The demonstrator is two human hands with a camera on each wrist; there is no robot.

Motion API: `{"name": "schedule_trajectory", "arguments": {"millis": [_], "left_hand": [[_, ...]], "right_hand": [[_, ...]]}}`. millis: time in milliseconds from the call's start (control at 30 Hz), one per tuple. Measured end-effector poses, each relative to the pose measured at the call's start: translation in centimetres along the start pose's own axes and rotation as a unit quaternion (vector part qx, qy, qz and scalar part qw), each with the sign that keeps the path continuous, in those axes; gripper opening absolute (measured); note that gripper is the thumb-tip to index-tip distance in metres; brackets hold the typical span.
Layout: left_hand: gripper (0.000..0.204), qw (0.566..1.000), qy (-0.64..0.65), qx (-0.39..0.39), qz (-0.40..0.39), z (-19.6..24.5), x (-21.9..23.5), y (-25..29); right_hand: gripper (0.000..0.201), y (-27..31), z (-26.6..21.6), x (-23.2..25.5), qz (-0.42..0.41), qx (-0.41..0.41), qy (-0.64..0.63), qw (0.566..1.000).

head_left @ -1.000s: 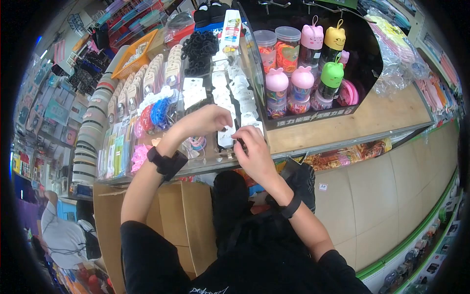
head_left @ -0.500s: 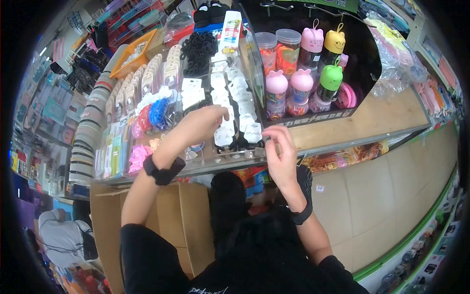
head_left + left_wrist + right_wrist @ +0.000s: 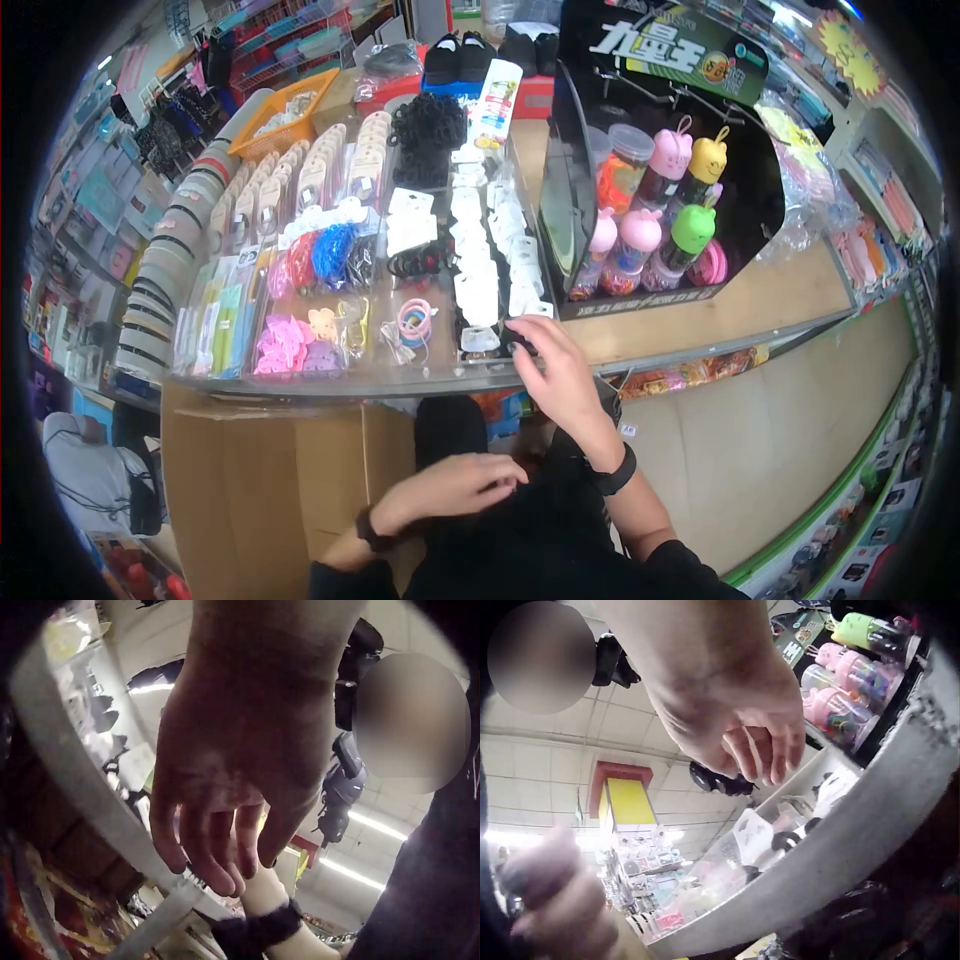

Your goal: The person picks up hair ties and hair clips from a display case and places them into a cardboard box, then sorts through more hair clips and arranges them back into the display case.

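In the head view my left hand [image 3: 455, 490] is held over the lap, below the counter's front edge, with nothing in it. Its fingers hang loose and slightly bent in the left wrist view. My right hand [image 3: 565, 375] is at the front end of a clear tray, fingertips beside the right-hand row of white cards [image 3: 524, 270]. The right wrist view shows its fingers [image 3: 776, 754] loosely bent and holding nothing, above a white card with black hair ties [image 3: 784, 841]. Another row of white cards [image 3: 475, 265] lies to the left.
A black display box [image 3: 640, 300] with animal-topped jars stands right of the tray. Left are coiled hair ties [image 3: 414, 320], pink hair clips [image 3: 283, 345] and black hair ties [image 3: 428, 130]. An open cardboard box [image 3: 240, 490] sits below the counter, at the left.
My left hand has left the cards and come down over the lap. The right hand drew right from the cards, then returned to the tray's front end. The head view has tilted up.
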State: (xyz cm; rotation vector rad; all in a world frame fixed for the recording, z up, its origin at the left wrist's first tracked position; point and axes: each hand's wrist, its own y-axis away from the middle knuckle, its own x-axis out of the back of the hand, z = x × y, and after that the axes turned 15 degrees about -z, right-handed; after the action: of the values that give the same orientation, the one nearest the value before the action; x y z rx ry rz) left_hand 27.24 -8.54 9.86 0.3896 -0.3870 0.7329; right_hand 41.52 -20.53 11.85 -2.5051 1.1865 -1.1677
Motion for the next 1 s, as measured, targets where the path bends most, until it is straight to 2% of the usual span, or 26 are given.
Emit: {"name": "schedule_trajectory", "arguments": {"millis": [33,67,133,233,267,333,433,467,533,733,800,900,933,1000], "left_hand": [[0.017,1.0,-0.017,-0.009,0.012,-1.0,-1.0,-0.5],[0.018,0.999,-0.032,-0.018,0.026,-1.9,-1.8,-1.0],[0.018,0.999,-0.03,-0.014,0.021,-3.3,-2.9,-1.9],[0.018,0.999,-0.032,-0.015,0.029,-5.0,-4.5,-2.9],[0.018,1.0,-0.015,-0.01,0.01,-5.6,-4.9,-3.1],[0.019,0.999,0.027,-0.027,-0.004,-6.7,-5.5,-3.5],[0.019,0.997,0.076,-0.029,-0.012,-7.9,-6.1,-3.9],[0.019,0.993,0.113,-0.027,-0.021,-8.3,-6.3,-4.1],[0.019,0.994,0.102,-0.038,-0.001,-8.8,-6.4,-4.3],[0.021,0.998,0.056,0.026,0.022,-9.8,-6.3,-4.2],[0.02,0.997,0.051,0.045,0.022,-9.9,-6.2,-4.1],[0.02,0.998,0.004,0.052,0.032,-10.4,-6.5,-4.2],[0.02,0.998,0.002,0.052,0.032,-10.5,-6.5,-4.2],[0.022,0.994,-0.059,0.084,0.029,-10.5,-6.7,-4.2]], "right_hand": [[0.024,-0.8,0.1,-0.3,-0.036,-0.014,-0.005,0.999],[0.024,-1.4,0.2,-0.7,-0.038,-0.01,0.003,0.999],[0.027,-2.5,0.4,-1.6,-0.103,-0.063,0.046,0.992],[0.028,-3.2,0.2,-1.8,-0.132,-0.077,0.045,0.987],[0.028,-3.3,0.2,-1.7,-0.144,-0.084,0.038,0.985],[0.025,-2.7,0.6,-1.5,-0.13,-0.049,0.069,0.988],[0.011,-1.5,-0.1,-0.8,0.031,-0.154,-0.048,0.986],[0.008,-0.5,0.5,-0.5,0.074,-0.148,-0.025,0.986],[0.007,1.7,2.4,-0.2,0.148,-0.181,-0.052,0.971],[0.009,4.3,5.8,0.9,0.18,-0.175,0.089,0.964],[0.006,4.2,6.0,0.7,0.173,-0.184,0.096,0.963],[0.004,3.8,6.5,0.2,0.152,-0.144,0.198,0.957],[0.004,3.6,6.5,0.0,0.154,-0.143,0.198,0.957],[0.004,3.7,6.2,-0.2,0.134,-0.139,0.277,0.941]]}}
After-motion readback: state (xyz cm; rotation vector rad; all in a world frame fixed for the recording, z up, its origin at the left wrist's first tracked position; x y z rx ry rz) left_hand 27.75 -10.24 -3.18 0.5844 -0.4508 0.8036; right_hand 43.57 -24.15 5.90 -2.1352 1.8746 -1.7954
